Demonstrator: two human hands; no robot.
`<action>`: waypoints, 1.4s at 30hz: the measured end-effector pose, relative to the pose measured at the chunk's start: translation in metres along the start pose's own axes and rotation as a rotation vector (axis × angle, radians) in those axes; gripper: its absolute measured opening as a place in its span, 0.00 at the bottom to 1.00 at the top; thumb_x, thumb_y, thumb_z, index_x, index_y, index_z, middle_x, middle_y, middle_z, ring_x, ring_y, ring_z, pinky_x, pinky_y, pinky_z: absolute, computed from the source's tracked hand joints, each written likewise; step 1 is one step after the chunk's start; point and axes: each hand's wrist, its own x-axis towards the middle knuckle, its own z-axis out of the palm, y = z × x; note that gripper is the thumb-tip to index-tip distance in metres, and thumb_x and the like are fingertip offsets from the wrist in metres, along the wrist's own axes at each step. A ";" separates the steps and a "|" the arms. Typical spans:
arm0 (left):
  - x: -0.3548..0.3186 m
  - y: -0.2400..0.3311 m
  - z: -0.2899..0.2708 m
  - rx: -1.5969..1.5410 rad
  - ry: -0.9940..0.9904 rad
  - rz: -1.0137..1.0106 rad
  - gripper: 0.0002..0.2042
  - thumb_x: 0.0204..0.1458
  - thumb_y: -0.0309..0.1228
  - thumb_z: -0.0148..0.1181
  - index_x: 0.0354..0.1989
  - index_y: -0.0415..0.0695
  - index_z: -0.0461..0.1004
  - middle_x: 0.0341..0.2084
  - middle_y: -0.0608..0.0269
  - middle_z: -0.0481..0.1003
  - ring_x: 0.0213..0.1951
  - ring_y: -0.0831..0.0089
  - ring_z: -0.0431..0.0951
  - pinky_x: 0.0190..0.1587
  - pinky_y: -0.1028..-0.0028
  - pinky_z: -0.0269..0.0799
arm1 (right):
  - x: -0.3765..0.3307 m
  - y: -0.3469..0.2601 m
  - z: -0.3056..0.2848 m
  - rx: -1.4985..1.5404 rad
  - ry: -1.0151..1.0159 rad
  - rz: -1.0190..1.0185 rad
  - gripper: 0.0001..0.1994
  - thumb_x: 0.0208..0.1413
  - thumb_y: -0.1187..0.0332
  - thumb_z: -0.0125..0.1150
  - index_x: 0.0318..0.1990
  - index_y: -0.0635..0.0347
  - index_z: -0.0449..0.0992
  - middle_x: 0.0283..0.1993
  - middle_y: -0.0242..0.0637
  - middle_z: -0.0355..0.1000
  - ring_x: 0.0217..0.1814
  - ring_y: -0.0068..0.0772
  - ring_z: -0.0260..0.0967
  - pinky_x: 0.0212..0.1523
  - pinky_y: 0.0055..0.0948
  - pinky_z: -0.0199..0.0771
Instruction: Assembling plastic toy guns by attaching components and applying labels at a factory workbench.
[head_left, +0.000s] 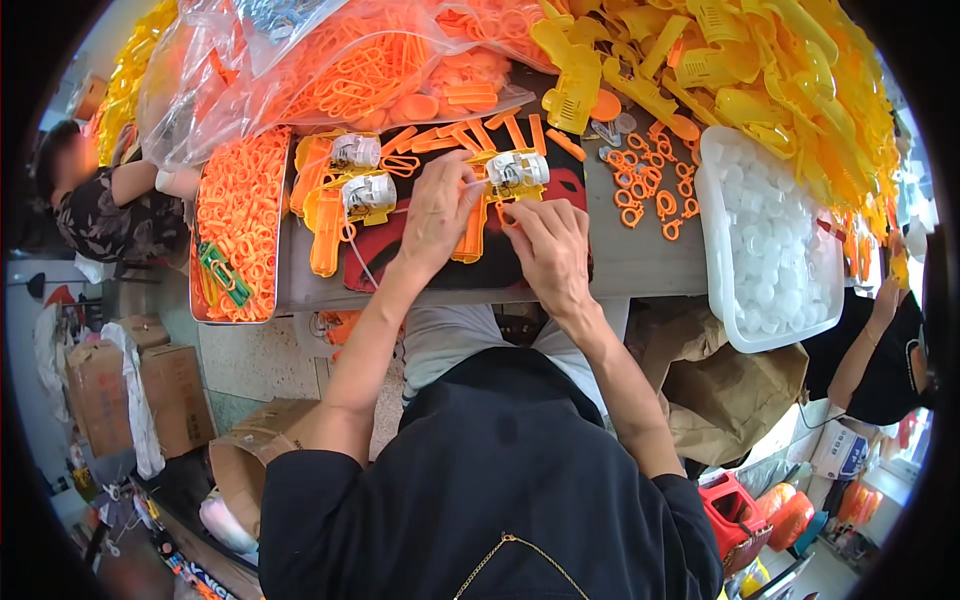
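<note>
In front of me on the table lies a half-shell of a yellow-and-orange toy gun point(470, 238), open side up, with a round white wired unit point(518, 172) at its far end. My left hand point(437, 215) is over its left side, thumb and fingers closed on a thin white wire beside the unit. My right hand point(553, 250) is at the shell's right edge, fingertips pinched on a small orange part that they mostly hide. To the left lie two similar half-shells point(325, 225), each with a white unit point(368, 190); a white wire hangs from one.
An orange-filled tray point(285, 270) holds small rings and a green tool point(225, 275). Clear bags of orange parts point(370, 75) and heaped yellow shells point(745, 60) line the back. Loose orange rings point(640, 175) lie by a white tub point(715, 250) of translucent caps. Other people sit at both sides.
</note>
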 end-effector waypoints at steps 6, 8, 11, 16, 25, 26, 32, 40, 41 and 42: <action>-0.001 0.002 0.005 -0.016 0.048 0.035 0.10 0.61 0.32 0.62 0.41 0.40 0.70 0.54 0.49 0.73 0.53 0.53 0.73 0.55 0.60 0.69 | 0.006 -0.001 0.016 -0.037 -0.020 -0.012 0.17 0.48 0.72 0.72 0.47 0.56 0.80 0.47 0.32 0.77 0.49 0.37 0.71 0.53 0.38 0.65; 0.000 0.000 0.004 -0.011 0.053 0.046 0.11 0.61 0.31 0.63 0.41 0.38 0.69 0.53 0.49 0.73 0.50 0.53 0.74 0.53 0.61 0.71 | 0.007 -0.004 0.018 -0.060 -0.028 -0.025 0.16 0.48 0.72 0.72 0.47 0.56 0.80 0.47 0.32 0.77 0.49 0.37 0.71 0.53 0.39 0.65; 0.003 -0.002 0.005 -0.041 0.090 0.076 0.12 0.58 0.31 0.66 0.39 0.39 0.70 0.49 0.51 0.73 0.51 0.54 0.73 0.55 0.61 0.70 | 0.009 -0.001 0.017 -0.106 -0.078 -0.071 0.16 0.49 0.73 0.69 0.47 0.56 0.80 0.47 0.32 0.76 0.49 0.37 0.71 0.54 0.40 0.65; 0.007 -0.006 0.007 -0.079 0.047 -0.008 0.14 0.50 0.29 0.72 0.38 0.42 0.71 0.38 0.57 0.70 0.44 0.54 0.70 0.49 0.58 0.68 | 0.018 0.007 0.003 -0.232 -0.227 -0.308 0.20 0.45 0.72 0.60 0.50 0.62 0.78 0.51 0.36 0.72 0.50 0.39 0.69 0.56 0.42 0.65; 0.028 -0.012 -0.017 -0.082 -0.211 -0.002 0.11 0.51 0.29 0.68 0.38 0.42 0.72 0.43 0.58 0.73 0.50 0.55 0.72 0.55 0.60 0.67 | 0.010 -0.018 -0.006 -0.080 -0.194 0.013 0.16 0.53 0.75 0.65 0.51 0.57 0.80 0.50 0.37 0.75 0.51 0.39 0.70 0.56 0.42 0.64; 0.027 -0.011 -0.017 0.059 -0.144 0.110 0.11 0.50 0.29 0.69 0.39 0.44 0.74 0.48 0.59 0.73 0.54 0.56 0.71 0.58 0.58 0.65 | 0.024 -0.013 -0.013 -0.117 -0.069 -0.004 0.16 0.54 0.74 0.64 0.52 0.58 0.79 0.51 0.38 0.75 0.52 0.41 0.71 0.56 0.42 0.64; 0.007 0.022 0.010 0.183 0.156 0.043 0.14 0.41 0.30 0.75 0.36 0.45 0.78 0.56 0.55 0.72 0.58 0.52 0.71 0.63 0.54 0.62 | 0.032 0.041 0.010 -0.124 -0.106 -0.048 0.16 0.63 0.70 0.59 0.58 0.60 0.75 0.60 0.41 0.74 0.58 0.44 0.71 0.60 0.42 0.64; -0.014 0.037 0.030 0.331 0.156 0.158 0.07 0.49 0.23 0.67 0.36 0.42 0.80 0.57 0.57 0.72 0.62 0.57 0.70 0.70 0.51 0.57 | 0.029 0.029 0.023 -0.011 -0.062 0.095 0.17 0.64 0.68 0.59 0.59 0.61 0.75 0.62 0.42 0.74 0.59 0.44 0.72 0.61 0.42 0.65; -0.018 0.034 0.027 0.332 0.153 0.163 0.07 0.49 0.23 0.67 0.36 0.42 0.80 0.57 0.57 0.72 0.62 0.57 0.70 0.70 0.51 0.57 | 0.028 0.030 0.025 -0.011 -0.057 0.099 0.17 0.64 0.68 0.59 0.59 0.61 0.75 0.62 0.42 0.74 0.59 0.44 0.72 0.61 0.42 0.65; -0.020 0.030 0.022 0.245 0.114 0.176 0.08 0.50 0.23 0.67 0.38 0.42 0.80 0.57 0.56 0.72 0.62 0.57 0.70 0.70 0.52 0.57 | 0.026 0.032 0.029 -0.011 -0.039 0.127 0.17 0.63 0.68 0.60 0.58 0.61 0.75 0.61 0.42 0.74 0.59 0.45 0.72 0.61 0.42 0.64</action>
